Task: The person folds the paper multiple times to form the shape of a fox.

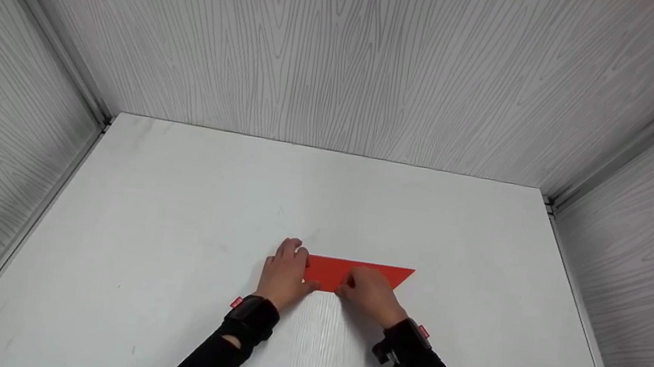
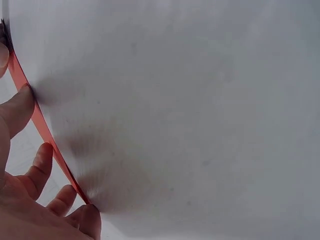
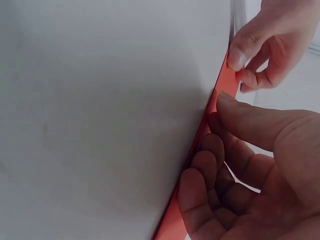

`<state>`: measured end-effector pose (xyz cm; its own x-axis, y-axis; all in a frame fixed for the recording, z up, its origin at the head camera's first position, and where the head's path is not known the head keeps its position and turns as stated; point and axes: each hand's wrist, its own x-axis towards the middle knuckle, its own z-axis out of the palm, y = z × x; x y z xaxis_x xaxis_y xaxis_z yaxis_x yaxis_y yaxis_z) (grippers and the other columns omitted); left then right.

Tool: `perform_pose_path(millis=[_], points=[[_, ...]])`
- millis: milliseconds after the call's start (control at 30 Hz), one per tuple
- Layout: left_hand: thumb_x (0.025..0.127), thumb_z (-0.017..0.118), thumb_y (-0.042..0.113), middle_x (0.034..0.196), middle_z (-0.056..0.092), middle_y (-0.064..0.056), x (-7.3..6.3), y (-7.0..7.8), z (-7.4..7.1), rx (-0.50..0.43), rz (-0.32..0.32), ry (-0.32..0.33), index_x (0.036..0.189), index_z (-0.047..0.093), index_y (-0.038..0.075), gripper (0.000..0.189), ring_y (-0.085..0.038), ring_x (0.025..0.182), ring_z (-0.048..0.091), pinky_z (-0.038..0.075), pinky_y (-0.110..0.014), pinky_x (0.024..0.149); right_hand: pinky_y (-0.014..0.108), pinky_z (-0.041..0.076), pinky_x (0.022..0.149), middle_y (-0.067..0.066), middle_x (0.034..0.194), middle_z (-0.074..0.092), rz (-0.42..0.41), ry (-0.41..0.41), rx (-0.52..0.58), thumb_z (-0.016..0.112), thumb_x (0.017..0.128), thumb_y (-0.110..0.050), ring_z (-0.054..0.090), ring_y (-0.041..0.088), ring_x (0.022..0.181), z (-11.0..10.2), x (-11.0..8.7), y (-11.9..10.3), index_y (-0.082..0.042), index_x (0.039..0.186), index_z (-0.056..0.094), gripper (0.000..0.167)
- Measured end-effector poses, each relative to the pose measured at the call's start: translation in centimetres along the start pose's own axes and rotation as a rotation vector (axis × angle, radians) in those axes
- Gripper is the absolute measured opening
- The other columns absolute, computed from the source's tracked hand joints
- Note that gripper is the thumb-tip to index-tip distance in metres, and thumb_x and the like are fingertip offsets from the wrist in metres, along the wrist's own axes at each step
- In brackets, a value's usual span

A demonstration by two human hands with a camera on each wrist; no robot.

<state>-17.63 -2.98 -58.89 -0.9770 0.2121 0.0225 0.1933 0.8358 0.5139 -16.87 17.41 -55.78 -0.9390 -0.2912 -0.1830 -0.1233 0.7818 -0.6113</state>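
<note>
A flat red piece of paper (image 1: 330,270) with a slanted right end lies on the white table. Its left end is partly hidden by my left hand (image 1: 283,274). The fingers of that hand rest spread at the left end, and its thumb presses near the close edge. My right hand (image 1: 372,294) has its fingers curled over the paper's middle and right part. In the right wrist view, thumb and index finger of the right hand (image 3: 250,165) pinch at the near edge of the red strip. The left wrist view shows the paper (image 2: 44,129) as a thin red band beside the fingers.
A white table surface (image 1: 173,201) spreads around the paper. Grey wood-grain panels (image 1: 338,52) stand at the back and on both sides. Dark bands with red tags (image 1: 251,316) sit on both wrists, below black sleeves.
</note>
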Motion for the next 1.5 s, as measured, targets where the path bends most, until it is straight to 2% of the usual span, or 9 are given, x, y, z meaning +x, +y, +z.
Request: perform_pose_path(millis=[267, 567, 733, 1000, 1233, 1500], points=[[0.085, 0.087, 0.029, 0.146, 0.047, -0.019, 0.0, 0.1, 0.0, 0.0, 0.003, -0.003, 0.103, 0.061, 0.006, 0.04, -0.036, 0.137, 0.043, 0.045, -0.053, 0.103, 0.031, 0.045, 0.065, -0.002, 0.07, 0.056, 0.01, 0.001, -0.035, 0.076, 0.093, -0.012, 0.05, 0.014, 0.065, 0.4, 0.4, -0.7, -0.009, 0.087, 0.067, 0.012], [0.085, 0.088, 0.028, 0.144, 0.047, -0.018, 0.0, -0.1, 0.0, -0.007, 0.019, 0.014, 0.102, 0.06, 0.007, 0.039, -0.035, 0.136, 0.043, 0.045, -0.052, 0.1, 0.029, 0.036, 0.06, -0.004, 0.061, 0.04, 0.056, -0.012, -0.084, 0.075, 0.094, -0.012, 0.039, 0.013, 0.059, 0.5, 1.1, -1.2, -0.011, 0.074, 0.059, 0.025], [0.084, 0.088, 0.028, 0.144, 0.047, -0.018, 0.0, 0.0, 0.1, -0.011, 0.013, 0.006, 0.1, 0.059, 0.008, 0.039, -0.035, 0.137, 0.042, 0.045, -0.052, 0.099, 0.03, 0.037, 0.059, -0.004, 0.06, 0.042, 0.058, -0.03, -0.121, 0.077, 0.092, -0.011, 0.04, 0.013, 0.059, -0.1, 1.0, -1.1, -0.009, 0.073, 0.064, 0.023], [0.084, 0.088, 0.027, 0.143, 0.047, -0.019, -0.2, 0.1, -0.4, -0.039, 0.017, 0.003, 0.099, 0.059, 0.007, 0.039, -0.035, 0.136, 0.042, 0.044, -0.053, 0.099, 0.03, 0.034, 0.057, -0.004, 0.058, 0.036, 0.078, -0.034, -0.144, 0.077, 0.091, -0.01, 0.036, 0.013, 0.057, -1.4, 0.5, 0.4, -0.01, 0.067, 0.06, 0.03], [0.084, 0.088, 0.028, 0.143, 0.047, -0.017, -0.1, -0.1, -0.2, -0.052, 0.01, 0.001, 0.101, 0.059, 0.008, 0.039, -0.034, 0.135, 0.043, 0.044, -0.051, 0.1, 0.03, 0.032, 0.059, -0.004, 0.062, 0.037, 0.1, -0.018, -0.149, 0.078, 0.091, -0.009, 0.037, 0.014, 0.06, -2.9, -0.3, 1.9, -0.011, 0.067, 0.055, 0.033], [0.085, 0.087, 0.027, 0.146, 0.045, -0.018, -0.2, -0.3, 0.0, -0.069, 0.02, 0.009, 0.1, 0.057, 0.009, 0.038, -0.035, 0.139, 0.041, 0.043, -0.052, 0.1, 0.028, 0.031, 0.057, -0.007, 0.058, 0.038, 0.099, -0.015, -0.2, 0.08, 0.087, -0.01, 0.036, 0.012, 0.057, -4.3, -0.9, 4.0, -0.015, 0.06, 0.051, 0.04]])
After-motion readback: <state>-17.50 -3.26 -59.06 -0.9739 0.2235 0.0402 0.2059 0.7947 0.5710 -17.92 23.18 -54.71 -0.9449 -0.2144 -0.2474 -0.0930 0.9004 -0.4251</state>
